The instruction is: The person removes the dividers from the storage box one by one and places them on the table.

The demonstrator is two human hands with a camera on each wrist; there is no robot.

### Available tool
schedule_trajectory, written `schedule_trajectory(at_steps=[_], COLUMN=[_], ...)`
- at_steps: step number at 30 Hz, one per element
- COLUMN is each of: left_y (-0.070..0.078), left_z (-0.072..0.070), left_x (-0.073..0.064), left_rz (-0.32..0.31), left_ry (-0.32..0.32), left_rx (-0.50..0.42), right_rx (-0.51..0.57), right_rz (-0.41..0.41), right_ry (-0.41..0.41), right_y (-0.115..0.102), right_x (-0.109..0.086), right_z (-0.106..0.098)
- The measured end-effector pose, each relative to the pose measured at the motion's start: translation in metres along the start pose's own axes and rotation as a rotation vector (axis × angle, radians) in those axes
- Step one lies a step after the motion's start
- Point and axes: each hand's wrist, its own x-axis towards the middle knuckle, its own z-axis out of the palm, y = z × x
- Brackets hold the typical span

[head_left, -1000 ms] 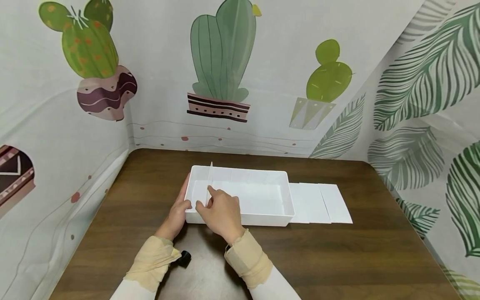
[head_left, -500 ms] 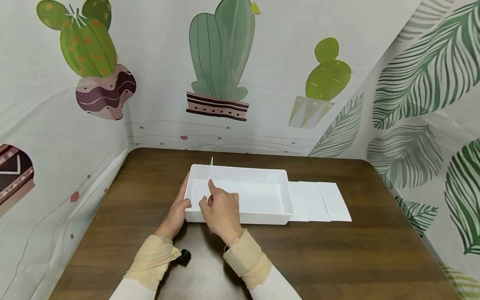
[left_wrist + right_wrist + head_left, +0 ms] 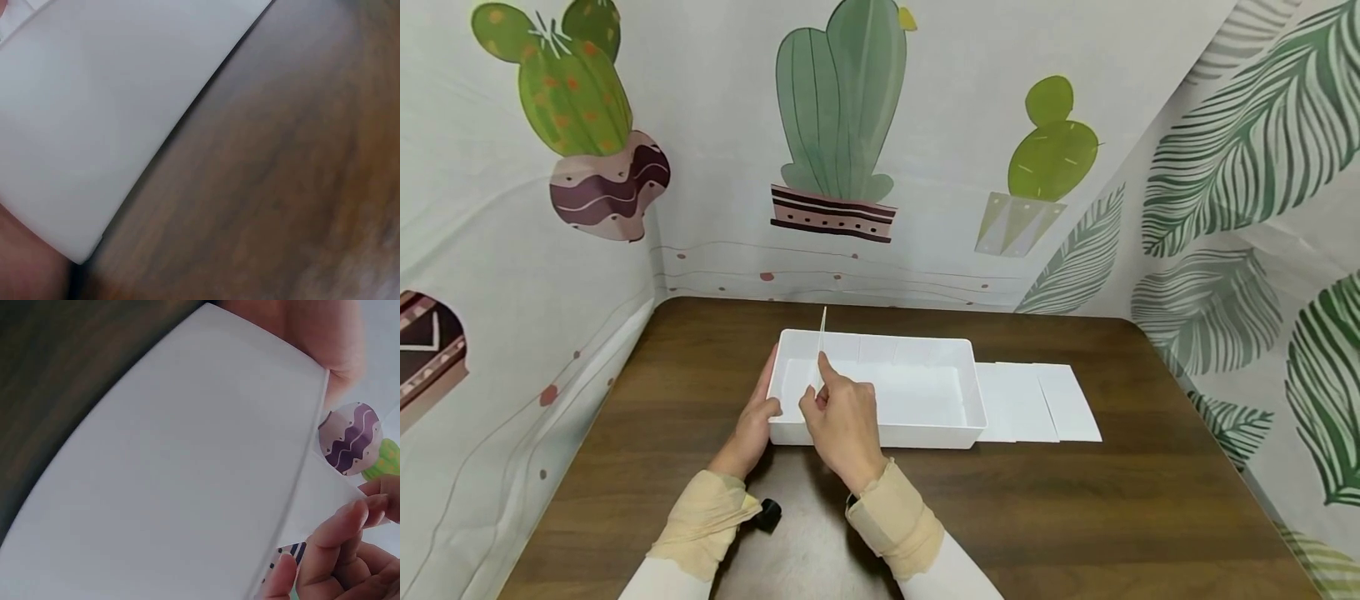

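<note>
A long white open box (image 3: 880,437) lies lengthwise across the dark wooden table in the head view. My left hand (image 3: 751,432) grips its left end, thumb over the near corner and fingers along the end wall. Inside the left part of the box, a thin white divider panel (image 3: 822,327) stands upright, seen nearly edge-on, its far top corner above the back rim. My right hand (image 3: 847,422) pinches this panel, with the index finger extended along it. The right wrist view shows the panel (image 3: 319,494) rising past the rim, its corner between thumb and fingers (image 3: 340,525).
Several flat white panels (image 3: 1018,404) lie overlapping on the table (image 3: 1075,508), against the right end of the box. Faint upright lines mark the inside of the back wall. A cloth printed with cacti (image 3: 842,100) and leaves hangs behind the table.
The divider panel has risen, its far top corner now higher above the back rim. My right hand has moved slightly up and away with it; my left hand keeps its grip on the box.
</note>
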Motion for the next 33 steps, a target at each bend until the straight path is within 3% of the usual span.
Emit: schedule_trajectory(at_steps=[18,24,33], left_y=[-0.002,-0.002,-0.001], left_z=[-0.001,0.001,-0.001], left_x=[0.000,-0.001,-0.001], left_rz=[-0.011,-0.024,0.005], left_ry=[0.006,0.002,-0.003], left_rx=[-0.005,-0.002,-0.011], right_rx=[0.041,0.065,0.058], right_rz=[-0.015,0.026,0.071], right_ry=[0.056,0.054,0.042], right_y=[-0.010,-0.003,0.016], right_x=[-0.004,-0.009,-0.022], right_z=[-0.023,-0.035,-0.059])
